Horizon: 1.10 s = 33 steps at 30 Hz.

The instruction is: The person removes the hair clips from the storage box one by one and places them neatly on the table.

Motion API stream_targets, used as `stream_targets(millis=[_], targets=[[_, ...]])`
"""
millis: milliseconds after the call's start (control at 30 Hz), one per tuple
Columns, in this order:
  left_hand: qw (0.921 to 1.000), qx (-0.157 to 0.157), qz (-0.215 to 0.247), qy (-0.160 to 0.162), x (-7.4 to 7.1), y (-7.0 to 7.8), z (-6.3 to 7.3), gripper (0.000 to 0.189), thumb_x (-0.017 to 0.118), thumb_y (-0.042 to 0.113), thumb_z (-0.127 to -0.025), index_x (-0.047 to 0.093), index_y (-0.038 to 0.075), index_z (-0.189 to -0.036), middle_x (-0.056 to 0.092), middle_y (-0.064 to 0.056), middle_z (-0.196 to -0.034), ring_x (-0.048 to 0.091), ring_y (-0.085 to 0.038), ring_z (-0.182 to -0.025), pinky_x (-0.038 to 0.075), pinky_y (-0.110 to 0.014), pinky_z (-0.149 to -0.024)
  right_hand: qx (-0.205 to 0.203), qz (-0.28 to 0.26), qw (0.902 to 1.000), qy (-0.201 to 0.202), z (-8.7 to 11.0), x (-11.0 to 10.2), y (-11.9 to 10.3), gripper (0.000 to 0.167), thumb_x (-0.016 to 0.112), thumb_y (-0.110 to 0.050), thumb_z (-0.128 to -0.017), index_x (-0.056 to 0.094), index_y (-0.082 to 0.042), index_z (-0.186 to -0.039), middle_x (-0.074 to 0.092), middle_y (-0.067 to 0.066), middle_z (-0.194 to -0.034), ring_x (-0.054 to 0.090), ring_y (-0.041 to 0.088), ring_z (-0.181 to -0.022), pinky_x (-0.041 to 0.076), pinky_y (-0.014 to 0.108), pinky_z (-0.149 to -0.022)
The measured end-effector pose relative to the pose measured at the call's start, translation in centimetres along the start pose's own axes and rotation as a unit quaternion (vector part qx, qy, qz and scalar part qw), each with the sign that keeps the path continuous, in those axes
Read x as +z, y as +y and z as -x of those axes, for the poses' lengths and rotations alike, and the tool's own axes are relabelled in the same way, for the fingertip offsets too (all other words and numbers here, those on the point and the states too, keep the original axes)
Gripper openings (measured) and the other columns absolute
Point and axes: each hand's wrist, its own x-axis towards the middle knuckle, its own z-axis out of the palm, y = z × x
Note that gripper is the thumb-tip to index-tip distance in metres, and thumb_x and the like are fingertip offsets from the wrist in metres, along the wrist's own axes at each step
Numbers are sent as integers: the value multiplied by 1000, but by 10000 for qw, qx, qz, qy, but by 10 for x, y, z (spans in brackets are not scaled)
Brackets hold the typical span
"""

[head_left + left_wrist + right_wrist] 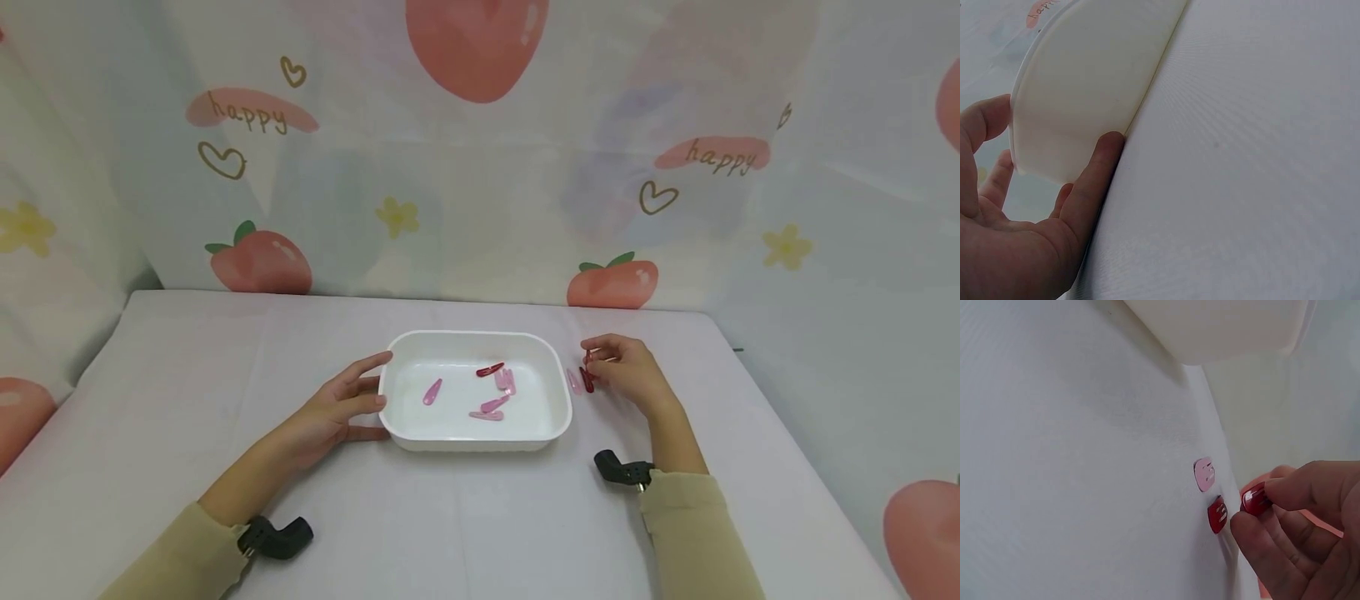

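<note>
A white rectangular tray (480, 444) stands on the table with several pink snap hair clips and one red hair clip (491, 369) inside. My left hand (330, 408) rests its spread fingers against the tray's left end; in the left wrist view the fingertips touch its rim and side wall. To the right of the tray, my right hand (633, 375) pinches a dark red hair clip (1255, 499) between thumb and fingers. Just beside that hand, a second red hair clip (1217, 514) and a pink hair clip (1204, 474) lie on the table.
White cloth covers the table (420, 525). Behind it hangs a printed curtain (480, 183) with fruit, hearts and flowers. Each wrist carries a black camera mount, the left one (277, 537) and the right one (622, 468) both close above the cloth.
</note>
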Motion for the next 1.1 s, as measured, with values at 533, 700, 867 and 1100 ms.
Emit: stream_targets(millis=[533,700,867,1100], targets=[[10000,-49,32,-3,-1,-2,0,66,58,9,-100,29,25,-157,30,-17,-157,48,-36,-131,54,-53,-95,238,319,9991,-175,2,2,1,36,62,-6,-95,61,-1,-130,64,20,-112,64,25,-90,60,30,-77],[10000,7,38,-7,0,0,0,66,58,10,-100,28,24,-157,30,-17,-156,48,-37,-131,54,-54,-95,123,374,9992,-84,1,-3,1,37,61,-5,-93,62,0,-130,66,20,-110,65,24,-87,59,31,-77],[10000,-19,57,-12,0,1,1,69,60,11,-99,27,23,-158,29,-17,-157,48,-38,-131,54,-54,-95,301,454,9985,-64,3,-7,2,37,63,-7,-93,62,-1,-130,65,19,-109,65,23,-86,59,29,-77],[10000,-8,38,-21,1,1,1,69,61,12,-99,27,23,-158,29,-19,-156,48,-37,-130,54,-54,-95,538,509,9971,-155,6,-11,5,37,62,-8,-94,62,-2,-131,64,17,-106,65,21,-83,57,29,-77]])
